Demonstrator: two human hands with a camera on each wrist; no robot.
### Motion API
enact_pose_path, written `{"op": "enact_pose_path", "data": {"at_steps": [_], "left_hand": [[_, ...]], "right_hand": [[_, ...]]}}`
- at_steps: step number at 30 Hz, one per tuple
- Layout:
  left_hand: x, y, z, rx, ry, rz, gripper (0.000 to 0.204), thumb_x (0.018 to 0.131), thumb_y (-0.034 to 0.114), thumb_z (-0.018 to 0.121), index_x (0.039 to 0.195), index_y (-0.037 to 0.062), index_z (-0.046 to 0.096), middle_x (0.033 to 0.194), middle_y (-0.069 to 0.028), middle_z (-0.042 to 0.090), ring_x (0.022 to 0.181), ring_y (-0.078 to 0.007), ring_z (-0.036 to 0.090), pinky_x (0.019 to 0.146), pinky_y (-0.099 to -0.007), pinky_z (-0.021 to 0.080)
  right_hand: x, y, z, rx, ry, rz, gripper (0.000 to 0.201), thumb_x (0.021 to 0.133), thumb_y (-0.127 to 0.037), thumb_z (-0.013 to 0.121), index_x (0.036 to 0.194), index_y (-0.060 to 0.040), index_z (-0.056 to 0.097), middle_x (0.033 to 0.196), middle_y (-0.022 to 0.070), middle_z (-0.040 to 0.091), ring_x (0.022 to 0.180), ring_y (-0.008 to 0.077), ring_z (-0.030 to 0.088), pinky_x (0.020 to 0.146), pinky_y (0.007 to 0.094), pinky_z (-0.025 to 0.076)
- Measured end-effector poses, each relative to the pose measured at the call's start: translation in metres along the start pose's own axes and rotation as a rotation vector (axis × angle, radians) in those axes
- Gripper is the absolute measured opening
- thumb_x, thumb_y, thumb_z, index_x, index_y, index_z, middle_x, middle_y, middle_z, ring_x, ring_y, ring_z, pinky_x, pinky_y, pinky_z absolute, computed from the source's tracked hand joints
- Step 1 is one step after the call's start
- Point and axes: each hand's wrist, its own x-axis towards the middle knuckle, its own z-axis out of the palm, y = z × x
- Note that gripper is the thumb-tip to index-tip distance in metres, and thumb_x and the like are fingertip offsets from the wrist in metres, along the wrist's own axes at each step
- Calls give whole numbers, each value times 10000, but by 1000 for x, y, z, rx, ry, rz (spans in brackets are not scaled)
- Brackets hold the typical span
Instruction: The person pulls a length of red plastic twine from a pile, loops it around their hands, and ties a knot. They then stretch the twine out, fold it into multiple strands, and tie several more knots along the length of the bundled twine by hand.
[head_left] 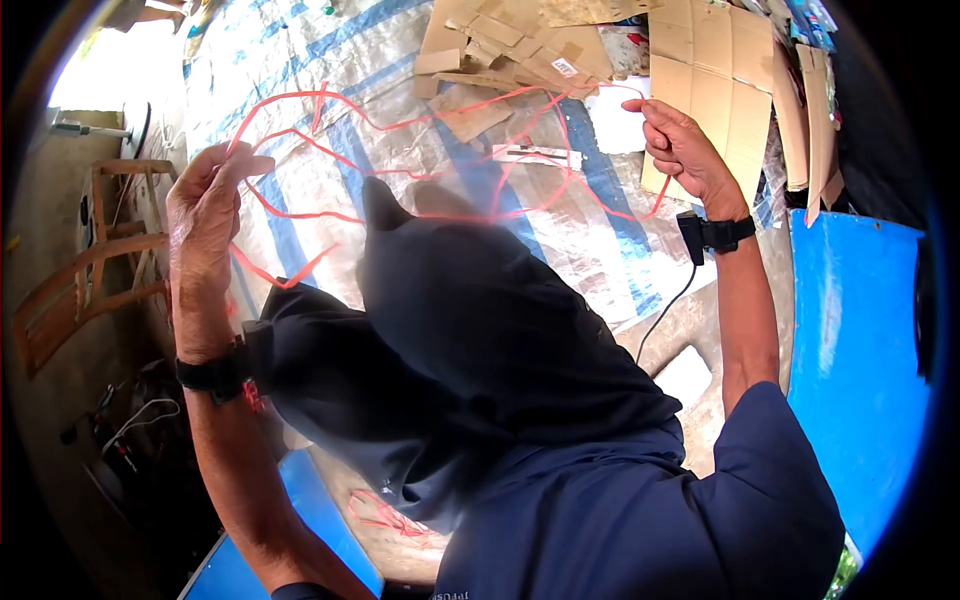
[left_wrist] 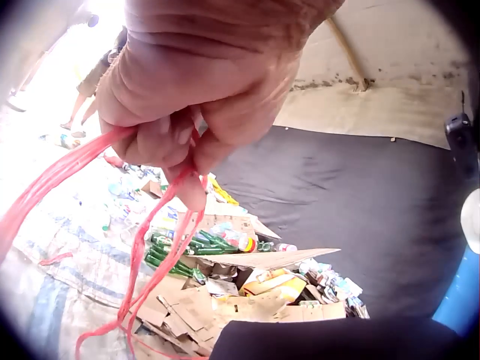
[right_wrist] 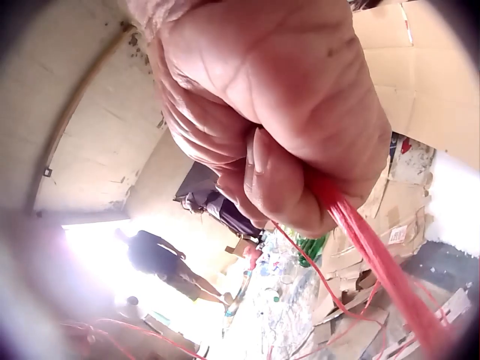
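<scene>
Pink-red plastic twine (head_left: 320,98) hangs in loose loops between the two hands in the head view, over the person's dark-clothed knees. The left hand (head_left: 205,205) pinches it at the left; in the left wrist view, strands of twine (left_wrist: 139,255) hang from the curled fingers of the left hand (left_wrist: 195,97). The right hand (head_left: 690,150) is raised at the upper right, fingers curled round the twine. In the right wrist view a thick bunch of twine (right_wrist: 382,270) and a thin strand leave the fist of the right hand (right_wrist: 270,120).
A blue-striped sheet (head_left: 340,50) covers the ground, with flattened cardboard (head_left: 710,70) at its far side. Green bottles (left_wrist: 172,259) lie beyond. A blue panel (head_left: 850,330) stands right, a wooden frame (head_left: 90,260) left. More twine (head_left: 385,515) lies behind. Someone (right_wrist: 161,255) stands in the distance.
</scene>
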Motion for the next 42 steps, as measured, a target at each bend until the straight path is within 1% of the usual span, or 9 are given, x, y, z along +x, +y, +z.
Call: {"op": "enact_pose_path", "data": {"at_steps": [10, 13, 14, 16, 26, 29, 31, 34, 42], "left_hand": [[7, -9, 0, 203, 119, 141, 149, 937, 179, 665, 984, 67, 750, 764, 34, 670, 503, 20, 330, 470, -190, 231], [6, -2, 1, 274, 139, 27, 241, 996, 264, 619, 1057, 52, 715, 923, -21, 747, 461, 35, 277, 420, -172, 190], [5, 1, 3, 225, 88, 45, 241, 1001, 262, 609, 1041, 51, 716, 922, -27, 747, 458, 34, 269, 419, -175, 189], [-2, 14, 11, 179, 40, 67, 243, 1006, 260, 599, 1026, 50, 718, 921, -33, 748, 456, 33, 261, 419, -179, 188], [-26, 79, 77, -156, -315, 91, 428, 1059, 336, 418, 1257, -1, 592, 1237, -151, 675, 550, -46, 293, 466, -187, 248], [-30, 83, 81, -237, -336, 73, 441, 1066, 358, 407, 1256, 4, 590, 1098, -94, 698, 563, -46, 301, 473, -184, 254], [-31, 82, 76, -429, -435, -15, 405, 1062, 346, 452, 1218, 10, 616, 858, -11, 620, 561, -41, 309, 468, -184, 249], [-32, 78, 62, -369, -461, 50, 339, 1046, 306, 514, 1160, 15, 647, 745, 37, 492, 556, -33, 317, 458, -193, 246], [-44, 74, 109, -150, -275, 147, 411, 922, 219, 716, 1274, 29, 625, 888, 37, 637, 568, 4, 338, 455, -180, 224]], "right_hand": [[-23, -68, 33, 438, -107, -176, 379, 1082, -251, 428, 1369, -10, 481, 658, -59, 277, 491, 28, 219, 377, 181, 177], [-25, -94, 53, 700, -466, -241, 343, 1089, -175, 380, 1307, 68, 485, 652, -20, 279, 517, 59, 232, 446, 227, 230], [-29, -101, 66, 701, -467, -243, 343, 1089, -175, 380, 1307, 68, 485, 652, -20, 279, 517, 59, 232, 446, 227, 230], [-38, -114, 99, 761, -287, -235, 205, 1061, -208, 452, 1029, -43, 571, 647, -29, 404, 486, 81, 357, 414, 221, 289], [12, -133, 238, 886, -587, -309, 194, 1048, -212, 437, 1022, -51, 543, 648, -19, 439, 495, 102, 363, 454, 250, 323], [23, -144, 259, 806, -548, -397, 177, 1043, -209, 440, 1026, -61, 534, 652, -15, 444, 510, 107, 372, 483, 252, 332], [29, -146, 262, 828, -540, -419, 170, 1042, -209, 444, 1032, -63, 531, 653, -15, 446, 513, 109, 375, 496, 255, 340], [41, -144, 248, 826, -550, -455, 138, 1034, -196, 472, 1039, -69, 523, 662, -12, 449, 512, 114, 375, 515, 263, 355], [38, -138, 258, 929, -487, -421, 105, 1019, -190, 525, 998, -87, 531, 649, -20, 428, 514, 112, 366, 527, 254, 350]]}}
